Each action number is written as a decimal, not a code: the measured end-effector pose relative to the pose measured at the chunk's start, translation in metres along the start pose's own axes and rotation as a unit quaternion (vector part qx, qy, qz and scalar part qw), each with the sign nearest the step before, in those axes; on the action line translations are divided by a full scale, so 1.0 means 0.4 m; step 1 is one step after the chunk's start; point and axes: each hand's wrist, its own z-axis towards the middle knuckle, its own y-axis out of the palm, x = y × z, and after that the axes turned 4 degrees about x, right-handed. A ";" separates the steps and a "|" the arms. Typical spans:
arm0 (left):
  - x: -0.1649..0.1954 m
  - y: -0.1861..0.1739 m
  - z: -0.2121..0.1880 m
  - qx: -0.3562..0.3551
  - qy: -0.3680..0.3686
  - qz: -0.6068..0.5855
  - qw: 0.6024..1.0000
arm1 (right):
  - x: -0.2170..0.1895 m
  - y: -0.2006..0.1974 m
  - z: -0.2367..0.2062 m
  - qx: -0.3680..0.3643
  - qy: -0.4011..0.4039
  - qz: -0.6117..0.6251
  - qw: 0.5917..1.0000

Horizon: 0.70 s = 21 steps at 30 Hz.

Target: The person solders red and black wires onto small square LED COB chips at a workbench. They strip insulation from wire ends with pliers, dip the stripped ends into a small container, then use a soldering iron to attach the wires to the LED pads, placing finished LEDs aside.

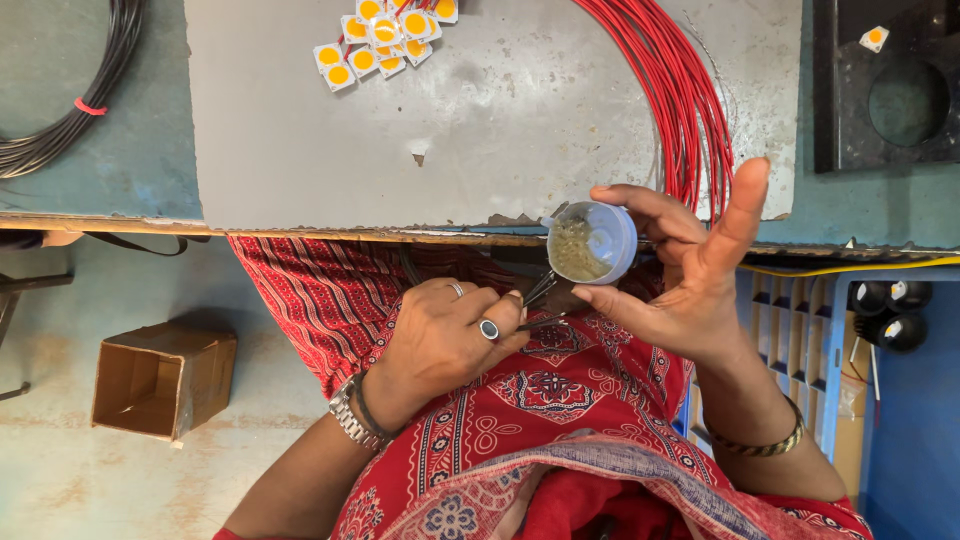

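Note:
My right hand (690, 265) holds a small round white-blue tub (592, 241) between thumb and fingers, tilted so its greyish paste faces left. My left hand (450, 335), with two rings and a metal watch, grips a pair of metal tweezers (540, 295) whose tips point up toward the tub's lower rim. Both hands hover over my lap in red patterned cloth, just below the table's front edge.
A grey sheet (480, 120) covers the table, with several small square white chips with yellow centres (380, 40) at the top. A bundle of red wires (680, 90) runs down the right; black wires (60, 110) lie left. A cardboard box (160, 380) sits on the floor.

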 end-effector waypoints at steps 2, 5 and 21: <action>0.001 -0.001 0.002 0.006 -0.004 -0.012 1.000 | 0.003 -0.003 -0.001 0.001 -0.010 -0.007 1.000; 0.005 0.005 0.009 0.062 -0.061 -0.084 0.993 | 0.012 -0.007 0.002 -0.002 -0.028 -0.012 1.000; -0.029 0.063 -0.029 0.053 -0.448 -0.596 0.664 | 0.035 0.008 -0.011 -0.026 -0.062 0.034 0.997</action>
